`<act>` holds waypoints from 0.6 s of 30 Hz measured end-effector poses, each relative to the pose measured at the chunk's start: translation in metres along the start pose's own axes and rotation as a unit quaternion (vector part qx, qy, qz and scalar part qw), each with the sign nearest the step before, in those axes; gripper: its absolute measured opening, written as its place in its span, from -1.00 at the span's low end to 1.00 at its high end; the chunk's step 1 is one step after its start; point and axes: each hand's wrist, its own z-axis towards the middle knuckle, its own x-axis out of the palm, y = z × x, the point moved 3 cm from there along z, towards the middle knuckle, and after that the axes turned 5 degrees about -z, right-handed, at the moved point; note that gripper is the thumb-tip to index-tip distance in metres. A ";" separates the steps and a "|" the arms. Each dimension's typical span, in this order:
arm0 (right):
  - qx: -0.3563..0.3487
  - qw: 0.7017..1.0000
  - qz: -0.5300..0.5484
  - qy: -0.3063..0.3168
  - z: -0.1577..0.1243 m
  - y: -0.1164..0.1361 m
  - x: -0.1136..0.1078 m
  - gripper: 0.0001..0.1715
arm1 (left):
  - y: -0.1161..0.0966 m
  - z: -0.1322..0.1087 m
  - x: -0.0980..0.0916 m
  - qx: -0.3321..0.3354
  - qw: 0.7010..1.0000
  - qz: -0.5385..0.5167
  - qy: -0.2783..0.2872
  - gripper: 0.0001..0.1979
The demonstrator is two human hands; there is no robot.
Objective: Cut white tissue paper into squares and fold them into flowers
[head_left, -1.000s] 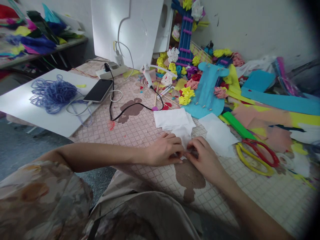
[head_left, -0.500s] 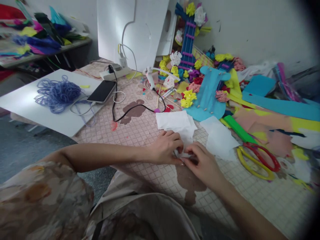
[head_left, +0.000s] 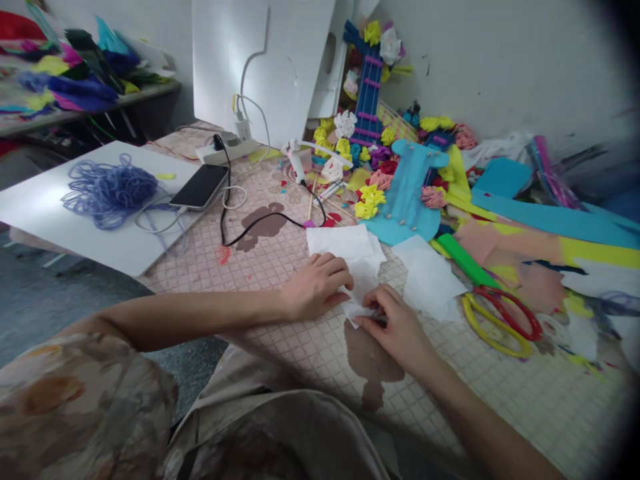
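My right hand (head_left: 397, 327) pinches the near corner of a small white paper (head_left: 356, 311) on the quilted table cover. Just left of it, my left hand (head_left: 319, 287) rests with curled fingers at the paper's left side; whether it grips anything is hidden. Behind my hands lies a stack of white sheets (head_left: 340, 243), partly under the small paper. More white sheets (head_left: 430, 277) lie to the right of my right hand.
Red and yellow scissors (head_left: 500, 320) and a green strip (head_left: 465, 259) lie right. Behind are a blue cut-out (head_left: 407, 200), crumpled paper flowers (head_left: 370, 200) and a glue gun (head_left: 295, 160). A phone (head_left: 200, 187) and blue yarn (head_left: 113, 190) are left.
My left hand has moved left, away from my right hand's fingertips, and more of the small white paper shows between them. The whole view has shifted slightly.
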 end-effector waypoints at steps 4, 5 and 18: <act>-0.001 0.996 0.059 -0.070 0.004 -0.003 -0.020 -0.95 | 0.007 0.005 -0.005 -0.019 0.995 -0.083 -0.052 -0.90; 0.003 0.994 0.058 -0.096 0.006 -0.007 -0.027 -0.93 | 0.011 0.007 -0.007 -0.028 0.993 -0.101 -0.061 -0.89; 0.045 0.995 -0.065 -0.066 0.064 -0.039 -0.026 -0.93 | 0.036 0.050 -0.004 -0.173 0.982 0.054 0.057 -0.81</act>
